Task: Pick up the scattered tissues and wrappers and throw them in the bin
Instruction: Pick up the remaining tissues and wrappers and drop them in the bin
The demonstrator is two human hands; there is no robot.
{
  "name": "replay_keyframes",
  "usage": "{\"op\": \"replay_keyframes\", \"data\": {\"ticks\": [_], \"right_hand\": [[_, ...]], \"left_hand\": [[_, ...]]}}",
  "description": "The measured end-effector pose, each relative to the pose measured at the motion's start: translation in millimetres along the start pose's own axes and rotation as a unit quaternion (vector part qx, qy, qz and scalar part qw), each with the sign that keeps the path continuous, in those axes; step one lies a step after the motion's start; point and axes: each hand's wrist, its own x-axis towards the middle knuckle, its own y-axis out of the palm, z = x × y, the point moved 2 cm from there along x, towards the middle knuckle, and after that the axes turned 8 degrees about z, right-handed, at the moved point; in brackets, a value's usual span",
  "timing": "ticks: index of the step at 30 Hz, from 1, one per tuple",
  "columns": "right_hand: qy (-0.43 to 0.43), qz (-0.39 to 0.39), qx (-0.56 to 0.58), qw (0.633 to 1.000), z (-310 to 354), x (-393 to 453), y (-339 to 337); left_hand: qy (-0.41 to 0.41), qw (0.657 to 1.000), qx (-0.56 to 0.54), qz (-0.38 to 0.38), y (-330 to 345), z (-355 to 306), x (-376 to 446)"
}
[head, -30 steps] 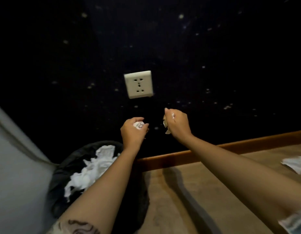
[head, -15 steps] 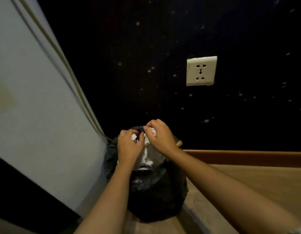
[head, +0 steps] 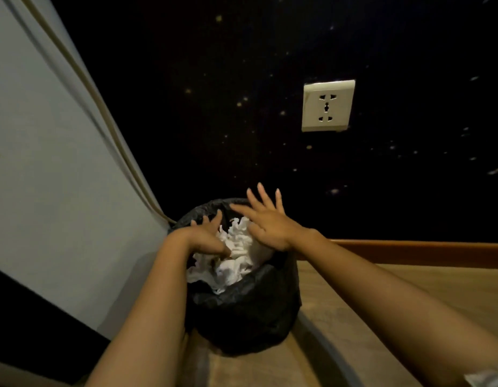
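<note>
The round black bag-lined bin (head: 242, 311) stands on the tan wooden floor (head: 382, 303), in the corner where the pale grey panel (head: 52, 163) on the left meets the dark speckled wall (head: 214, 93) behind. A heap of crumpled white tissues (head: 231, 263) lies in the bin. The left hand (head: 204, 236) is over the bin's left rim, the right hand (head: 270, 222) over its far right rim, the tissues between them. The white square wall socket (head: 328, 106) sits on the wall above and right of the bin. The brown wooden skirting board (head: 410, 252) runs along the wall's foot, right of the bin.
</note>
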Motion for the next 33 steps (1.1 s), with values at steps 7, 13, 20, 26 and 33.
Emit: {"op": "replay_keyframes", "data": {"ticks": [7,13,20,26,33], "right_hand": [[0.081,-0.275,0.175,0.942,-43,-44,-50],[0.159,-0.329,0.075,0.928,-98,-121,-79],[0.323,-0.192,-0.127,0.918,-170,-255,-72],[0.425,-0.169,-0.088,0.885,-227,-390,-68],[0.512,-0.218,-0.043,0.830,-267,-543,-53]], "left_hand": [[0.176,0.955,-0.076,-0.225,-26,-89,-19],[0.296,0.908,-0.034,-0.297,7,-200,-18],[0.303,0.923,0.087,-0.223,61,-300,-1],[0.349,0.915,0.119,-0.165,131,-398,-7],[0.418,0.877,0.205,-0.122,217,-529,-37]]}}
